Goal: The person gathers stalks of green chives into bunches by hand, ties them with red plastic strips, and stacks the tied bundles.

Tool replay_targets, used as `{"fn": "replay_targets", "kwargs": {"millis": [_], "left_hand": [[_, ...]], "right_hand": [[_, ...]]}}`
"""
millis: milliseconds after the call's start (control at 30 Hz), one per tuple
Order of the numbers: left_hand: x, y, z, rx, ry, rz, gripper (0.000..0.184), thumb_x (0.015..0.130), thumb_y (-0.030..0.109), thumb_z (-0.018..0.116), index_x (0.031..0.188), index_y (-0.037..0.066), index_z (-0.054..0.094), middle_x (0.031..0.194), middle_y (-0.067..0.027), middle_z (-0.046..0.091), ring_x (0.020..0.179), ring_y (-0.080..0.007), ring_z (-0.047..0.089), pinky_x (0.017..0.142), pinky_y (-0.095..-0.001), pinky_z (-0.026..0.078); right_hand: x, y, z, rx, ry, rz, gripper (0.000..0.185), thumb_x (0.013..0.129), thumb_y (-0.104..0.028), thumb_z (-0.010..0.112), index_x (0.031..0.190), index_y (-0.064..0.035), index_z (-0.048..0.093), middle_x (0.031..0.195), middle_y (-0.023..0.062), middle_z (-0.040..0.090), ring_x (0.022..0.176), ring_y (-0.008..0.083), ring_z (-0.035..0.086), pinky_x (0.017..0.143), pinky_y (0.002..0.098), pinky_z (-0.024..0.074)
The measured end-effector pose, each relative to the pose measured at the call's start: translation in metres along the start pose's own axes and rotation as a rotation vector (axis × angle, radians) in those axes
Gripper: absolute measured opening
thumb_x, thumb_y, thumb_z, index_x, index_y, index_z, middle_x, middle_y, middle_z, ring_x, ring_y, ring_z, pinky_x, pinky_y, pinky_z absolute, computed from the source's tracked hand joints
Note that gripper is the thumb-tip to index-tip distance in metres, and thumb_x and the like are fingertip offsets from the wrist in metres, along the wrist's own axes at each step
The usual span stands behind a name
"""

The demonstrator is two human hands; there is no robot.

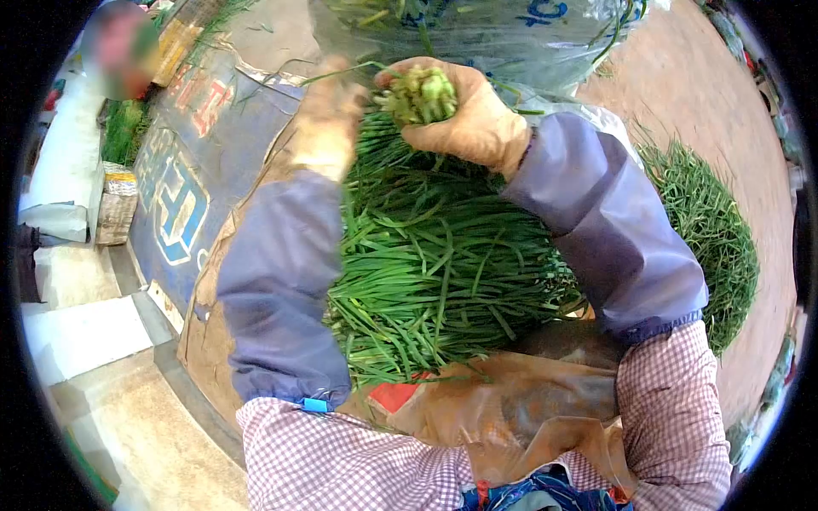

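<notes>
My right hand (464, 111) is wrapped round a bunch of long green leaves that look like chives (419, 96), its pale cut ends turned up toward me. Beside it on the left is my left hand (331, 119), smeared by motion, so its fingers cannot be made out. A thin green strand (362, 66) stretches between that hand and the bunch. Below both hands lies a large heap of the same leaves (443, 264), spread toward my lap.
At the top stands a clear plastic bag (477, 38) with blue print and greens inside. Another heap of greens (703, 238) lies at the right. Printed blue sheeting (183, 170) covers the left side. A person (119, 43) is at the upper left, near a small box (117, 204).
</notes>
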State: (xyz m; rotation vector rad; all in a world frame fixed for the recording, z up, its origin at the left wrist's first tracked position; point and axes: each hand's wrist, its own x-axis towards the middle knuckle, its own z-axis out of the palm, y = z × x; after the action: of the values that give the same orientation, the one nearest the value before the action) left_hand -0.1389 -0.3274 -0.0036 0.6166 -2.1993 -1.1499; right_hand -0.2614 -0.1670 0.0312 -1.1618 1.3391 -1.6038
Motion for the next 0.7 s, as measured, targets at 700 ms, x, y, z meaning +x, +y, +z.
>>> {"fn": "replay_targets", "kwargs": {"millis": [700], "left_hand": [[0.009,0.015,0.025,0.312,-0.409,-0.04,0.064,0.088,0.03,0.061,0.141,0.0,0.039,0.146,-0.0196,0.039,0.135,-0.0361,0.037,0.113,-0.0408,0.03]], "right_hand": [[-0.393,-0.271,-0.176,0.05,1.086,-0.63,0.041,0.084,-0.012,0.061,0.123,-0.0074,0.05,0.101,0.0201,0.065,0.093,0.035,0.065,0.082,0.0481,0.0547]]}}
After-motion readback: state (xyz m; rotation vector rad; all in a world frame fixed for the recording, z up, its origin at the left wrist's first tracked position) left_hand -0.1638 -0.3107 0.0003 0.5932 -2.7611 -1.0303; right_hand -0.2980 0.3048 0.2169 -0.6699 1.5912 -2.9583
